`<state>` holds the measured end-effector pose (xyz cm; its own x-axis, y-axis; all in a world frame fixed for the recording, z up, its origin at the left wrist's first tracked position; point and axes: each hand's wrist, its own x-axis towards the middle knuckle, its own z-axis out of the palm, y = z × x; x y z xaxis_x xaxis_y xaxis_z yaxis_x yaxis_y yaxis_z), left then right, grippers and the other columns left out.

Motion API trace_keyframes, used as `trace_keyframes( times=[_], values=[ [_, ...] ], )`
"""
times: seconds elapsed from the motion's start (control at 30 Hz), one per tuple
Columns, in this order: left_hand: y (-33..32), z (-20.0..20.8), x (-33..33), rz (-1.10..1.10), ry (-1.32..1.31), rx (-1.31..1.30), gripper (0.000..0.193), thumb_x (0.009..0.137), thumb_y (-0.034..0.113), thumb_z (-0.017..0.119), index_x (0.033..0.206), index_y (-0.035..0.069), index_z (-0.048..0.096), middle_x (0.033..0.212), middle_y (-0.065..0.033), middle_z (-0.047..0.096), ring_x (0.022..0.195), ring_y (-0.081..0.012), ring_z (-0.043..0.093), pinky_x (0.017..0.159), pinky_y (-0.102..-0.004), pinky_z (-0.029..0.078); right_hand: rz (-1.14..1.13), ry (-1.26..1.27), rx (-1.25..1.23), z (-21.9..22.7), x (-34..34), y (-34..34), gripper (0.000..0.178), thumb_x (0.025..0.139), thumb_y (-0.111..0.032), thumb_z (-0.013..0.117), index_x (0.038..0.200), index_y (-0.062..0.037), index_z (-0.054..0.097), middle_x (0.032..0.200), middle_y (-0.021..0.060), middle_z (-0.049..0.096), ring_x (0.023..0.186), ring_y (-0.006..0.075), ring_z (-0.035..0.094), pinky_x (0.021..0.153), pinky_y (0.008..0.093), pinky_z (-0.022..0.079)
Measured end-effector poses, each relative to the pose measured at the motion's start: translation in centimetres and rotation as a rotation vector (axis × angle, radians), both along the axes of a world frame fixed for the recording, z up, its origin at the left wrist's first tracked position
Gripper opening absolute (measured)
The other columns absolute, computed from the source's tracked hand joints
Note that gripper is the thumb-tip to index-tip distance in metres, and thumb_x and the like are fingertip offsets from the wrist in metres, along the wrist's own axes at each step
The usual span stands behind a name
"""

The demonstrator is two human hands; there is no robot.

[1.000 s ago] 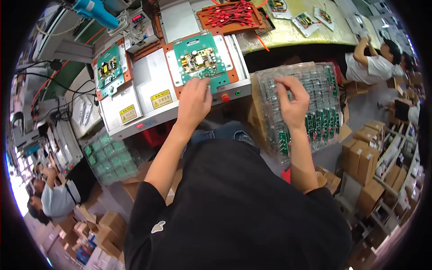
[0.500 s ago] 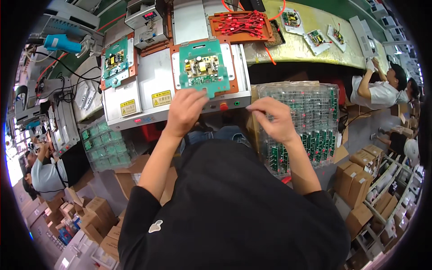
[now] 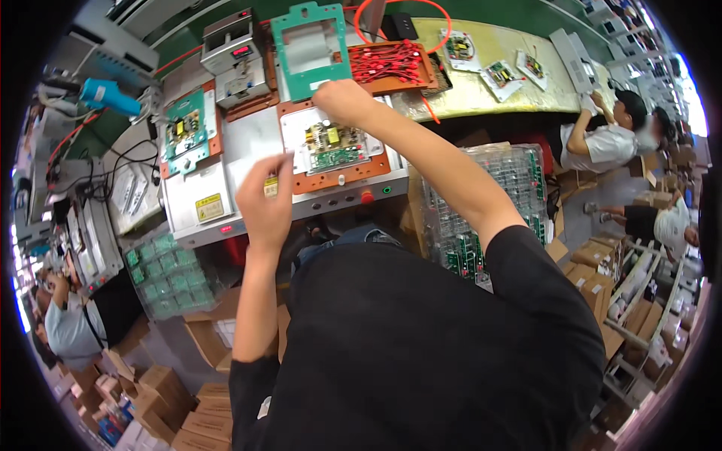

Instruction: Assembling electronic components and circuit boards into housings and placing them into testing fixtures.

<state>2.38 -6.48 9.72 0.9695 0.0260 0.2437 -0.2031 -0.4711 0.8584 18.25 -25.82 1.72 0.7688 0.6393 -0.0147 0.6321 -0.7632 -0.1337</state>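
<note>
A circuit board (image 3: 335, 146) with a yellow transformer sits on a white carrier in the orange-brown fixture base (image 3: 353, 180). Its green frame-shaped cover (image 3: 284, 60) stands swung back behind the board. My right hand (image 3: 344, 103) reaches over the board's far side, by the lower edge of the cover. The right fingers are curled down, and what they grip, if anything, is hidden. My left hand (image 3: 263, 201) hovers in front of the fixture's left side, holding nothing, with a gap between thumb and fingers. A second board under a green cover (image 3: 197, 120) sits in another fixture at left.
An orange tray (image 3: 421, 68) of red-tipped leads stands behind the fixture. A metal device with a red display (image 3: 239, 51) is at the back. Boards lie on the yellow-topped table (image 3: 466, 94). Stacked clear trays (image 3: 481, 169) stand at right. Co-workers sit on both sides.
The green cover has swung up and back, uncovering the board. My left hand has drawn back left and down from the cover's front. My right hand has reached forward over the board.
</note>
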Motion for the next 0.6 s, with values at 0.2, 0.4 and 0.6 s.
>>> trace_keyframes(
  times=[0.2, 0.4, 0.6],
  values=[
    [1.2, -4.3, -6.6, 0.066, 0.549, -0.538, 0.037, 0.094, 0.012, 0.064, 0.126, -0.003, 0.053, 0.116, -0.008, 0.063, 0.105, -0.0168, 0.061, 0.087, -0.0307, 0.05, -0.042, -0.229, 0.307, 9.1, -6.3, 0.3, 0.013, 0.071, -0.006, 0.066, 0.083, -0.003, 0.062, 0.085, 0.0117, 0.059, 0.079, 0.0305, 0.064, 0.065, 0.0404, 0.054],
    [1.1, -3.0, -6.1, 0.212, 0.385, -1.098, 0.037, 0.097, 0.014, 0.06, 0.129, -0.001, 0.047, 0.116, -0.0102, 0.063, 0.097, -0.0173, 0.066, 0.077, -0.0302, 0.057, -0.183, 0.142, 0.871, 7.7, -4.9, -2.2, 0.019, 0.082, -0.016, 0.068, 0.099, -0.0088, 0.071, 0.079, 0.0103, 0.062, 0.08, 0.0297, 0.065, 0.068, 0.0409, 0.054],
    [1.6, -3.0, -7.2, 0.177, 0.378, -1.086, 0.04, 0.096, 0.012, 0.061, 0.13, -0.003, 0.046, 0.121, -0.0123, 0.061, 0.103, -0.0189, 0.064, 0.083, -0.032, 0.056, -0.108, -0.322, 0.419, -3.2, 6.4, -7.5, 0.015, 0.084, -0.018, 0.066, 0.092, -0.0063, 0.072, 0.082, 0.012, 0.066, 0.088, 0.0319, 0.063, 0.08, 0.0431, 0.05]
  ],
)
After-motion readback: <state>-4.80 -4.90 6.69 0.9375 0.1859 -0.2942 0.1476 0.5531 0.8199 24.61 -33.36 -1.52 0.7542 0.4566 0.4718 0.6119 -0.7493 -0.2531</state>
